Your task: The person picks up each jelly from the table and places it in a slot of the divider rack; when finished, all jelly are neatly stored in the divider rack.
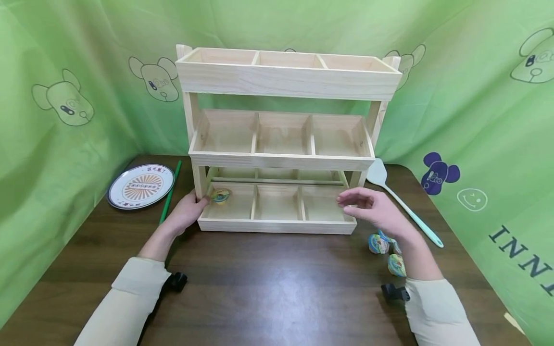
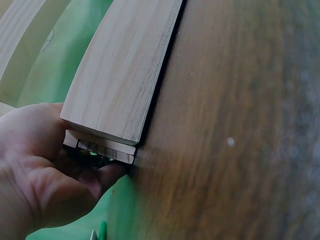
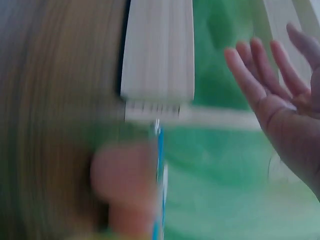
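Note:
A three-tier pale wooden shelf (image 1: 277, 226) stands on the table, each tier split into three compartments. My left hand (image 1: 187, 210) grips the left end of its lowest tier. In the left wrist view, the fingers of that hand (image 2: 50, 175) bend around the tier's end. A small cup with a colourful lid (image 1: 220, 195), perhaps a jelly cup, sits in the bottom left compartment. Beside the lowest tier's right end, my right hand (image 1: 368, 207) is raised with loosely bent fingers and holds nothing. Several similar small cups (image 1: 378, 243) lie by my right forearm, partly hidden by it.
A white spatula with a light blue handle (image 1: 409, 211) lies right of the shelf. To the left are a round patterned plate (image 1: 142, 187) and a green stick (image 1: 172, 192). Green printed cloth (image 1: 285, 24) hangs around the back and sides of the brown table (image 1: 268, 288).

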The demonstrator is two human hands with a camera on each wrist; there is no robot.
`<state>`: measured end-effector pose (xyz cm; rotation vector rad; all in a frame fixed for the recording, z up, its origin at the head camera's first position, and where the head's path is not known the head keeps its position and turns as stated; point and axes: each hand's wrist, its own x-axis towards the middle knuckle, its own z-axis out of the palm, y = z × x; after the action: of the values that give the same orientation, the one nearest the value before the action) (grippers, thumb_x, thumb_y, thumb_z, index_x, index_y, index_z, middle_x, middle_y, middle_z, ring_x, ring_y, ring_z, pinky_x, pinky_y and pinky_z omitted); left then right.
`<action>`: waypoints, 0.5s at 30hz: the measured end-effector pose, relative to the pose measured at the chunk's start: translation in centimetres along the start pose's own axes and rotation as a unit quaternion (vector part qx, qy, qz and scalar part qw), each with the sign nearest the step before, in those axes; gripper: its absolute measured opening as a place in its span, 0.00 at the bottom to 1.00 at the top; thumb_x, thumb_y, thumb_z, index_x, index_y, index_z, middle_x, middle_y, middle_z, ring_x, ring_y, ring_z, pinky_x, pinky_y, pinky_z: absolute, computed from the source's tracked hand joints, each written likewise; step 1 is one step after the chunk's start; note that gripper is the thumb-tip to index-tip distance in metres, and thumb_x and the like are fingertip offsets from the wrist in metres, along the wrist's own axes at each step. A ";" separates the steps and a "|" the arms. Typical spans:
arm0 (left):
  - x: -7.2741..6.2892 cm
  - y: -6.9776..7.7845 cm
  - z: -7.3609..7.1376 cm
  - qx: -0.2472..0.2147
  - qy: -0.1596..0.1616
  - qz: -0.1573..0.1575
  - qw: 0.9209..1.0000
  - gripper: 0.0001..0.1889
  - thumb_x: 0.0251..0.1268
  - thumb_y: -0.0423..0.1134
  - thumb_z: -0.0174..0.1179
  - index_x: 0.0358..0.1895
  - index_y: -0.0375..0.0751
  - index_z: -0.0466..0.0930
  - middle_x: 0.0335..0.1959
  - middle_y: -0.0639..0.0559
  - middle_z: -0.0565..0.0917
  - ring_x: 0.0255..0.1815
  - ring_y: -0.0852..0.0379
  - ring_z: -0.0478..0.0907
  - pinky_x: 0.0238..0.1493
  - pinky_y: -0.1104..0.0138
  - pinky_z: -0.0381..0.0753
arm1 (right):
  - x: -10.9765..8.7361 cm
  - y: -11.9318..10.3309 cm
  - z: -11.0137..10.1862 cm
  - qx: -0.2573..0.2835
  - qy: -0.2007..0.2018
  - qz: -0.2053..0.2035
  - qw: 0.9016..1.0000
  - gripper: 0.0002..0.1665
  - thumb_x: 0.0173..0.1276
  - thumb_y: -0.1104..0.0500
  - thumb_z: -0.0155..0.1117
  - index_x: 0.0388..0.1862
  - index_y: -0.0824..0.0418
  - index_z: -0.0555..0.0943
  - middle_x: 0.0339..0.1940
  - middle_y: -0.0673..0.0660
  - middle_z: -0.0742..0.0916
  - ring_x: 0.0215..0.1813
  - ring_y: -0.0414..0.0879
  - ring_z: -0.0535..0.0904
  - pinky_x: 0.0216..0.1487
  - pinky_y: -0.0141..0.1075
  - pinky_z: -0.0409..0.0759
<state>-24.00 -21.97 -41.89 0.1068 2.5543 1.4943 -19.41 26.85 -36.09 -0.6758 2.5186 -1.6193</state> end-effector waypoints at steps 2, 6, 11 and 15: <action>0.0 0.0 0.0 0.003 0.003 0.003 1.000 0.34 0.80 0.42 0.44 0.77 0.23 0.47 0.71 0.22 0.63 0.72 0.32 0.62 0.70 0.43 0.63 | -0.5 0.6 -1.1 0.005 -0.021 -0.002 1.000 0.19 0.70 0.67 0.67 0.59 0.71 0.79 0.53 0.69 0.85 0.54 0.52 0.84 0.50 0.33 0.82; 0.0 -0.2 0.1 0.005 0.008 0.005 1.000 0.33 0.81 0.41 0.44 0.77 0.22 0.48 0.71 0.23 0.63 0.73 0.33 0.61 0.71 0.43 0.62 | -1.3 1.7 -3.0 0.012 -0.064 0.011 0.998 0.20 0.70 0.68 0.66 0.60 0.71 0.79 0.55 0.70 0.84 0.57 0.54 0.83 0.53 0.34 0.82; 0.0 -0.3 0.2 0.008 0.012 0.011 1.000 0.31 0.82 0.42 0.43 0.76 0.21 0.50 0.70 0.23 0.65 0.72 0.34 0.62 0.70 0.44 0.63 | -2.5 3.0 -5.3 -0.010 -0.117 0.029 0.993 0.23 0.69 0.68 0.67 0.63 0.68 0.79 0.60 0.70 0.82 0.61 0.49 0.80 0.55 0.33 0.80; 0.0 -0.4 0.2 0.011 0.015 0.016 1.000 0.30 0.82 0.42 0.43 0.75 0.21 0.52 0.70 0.23 0.65 0.72 0.34 0.62 0.71 0.43 0.62 | -3.6 4.0 -7.0 -0.020 -0.132 0.033 0.991 0.26 0.68 0.70 0.66 0.65 0.67 0.77 0.64 0.68 0.81 0.64 0.40 0.78 0.56 0.33 0.79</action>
<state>-23.99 -21.96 -42.36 0.1282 2.6046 1.4917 -19.51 35.59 -37.17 -0.7466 2.3625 -1.3611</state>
